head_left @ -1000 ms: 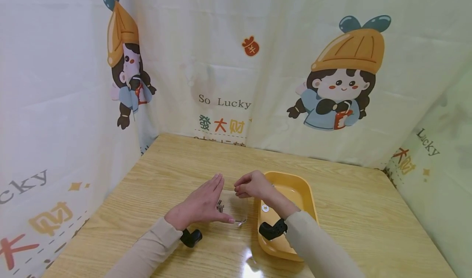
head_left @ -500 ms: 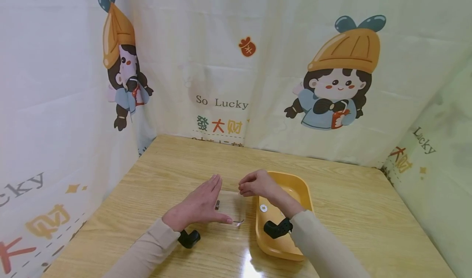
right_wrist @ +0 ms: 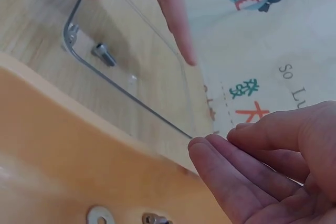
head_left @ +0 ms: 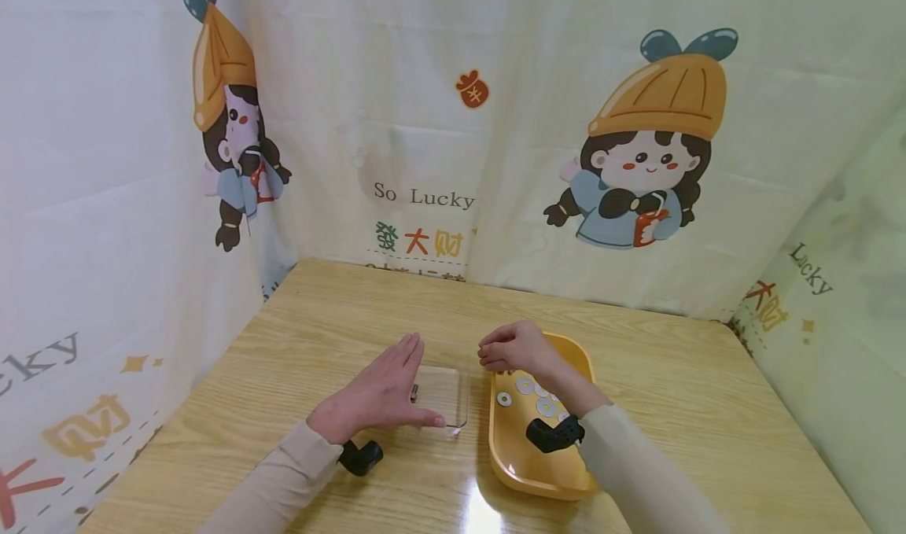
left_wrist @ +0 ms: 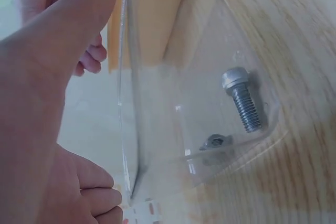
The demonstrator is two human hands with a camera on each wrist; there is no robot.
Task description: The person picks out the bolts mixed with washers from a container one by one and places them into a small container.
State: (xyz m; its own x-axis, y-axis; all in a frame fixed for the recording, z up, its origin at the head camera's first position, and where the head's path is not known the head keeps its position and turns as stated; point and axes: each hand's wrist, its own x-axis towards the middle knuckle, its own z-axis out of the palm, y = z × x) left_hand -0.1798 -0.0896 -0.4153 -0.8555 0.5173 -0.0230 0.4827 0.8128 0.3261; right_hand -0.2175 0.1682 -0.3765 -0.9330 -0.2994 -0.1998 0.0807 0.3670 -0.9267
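A clear plastic box [head_left: 446, 388] stands on the wooden table in the head view. My left hand [head_left: 375, 392] holds it across its side, thumb at the near rim and straight fingers at the far one. Inside lie a socket-head bolt [left_wrist: 241, 98] and a second small metal piece [left_wrist: 216, 141]. My right hand [head_left: 520, 353] is over the left rim of an orange tray [head_left: 494, 455], just right of the box. Its fingers are together and loosely bent, and nothing shows between them in the right wrist view.
Several flat washers [head_left: 546, 406] lie in the orange tray, and another bolt [right_wrist: 156, 219] shows near a washer [right_wrist: 101, 216] in the right wrist view. A printed curtain [head_left: 425, 125] hangs behind the table [head_left: 679, 392].
My right hand has moved right, away from the clear box to over the tray's edge, uncovering washers in the tray. The left hand stays at the box.
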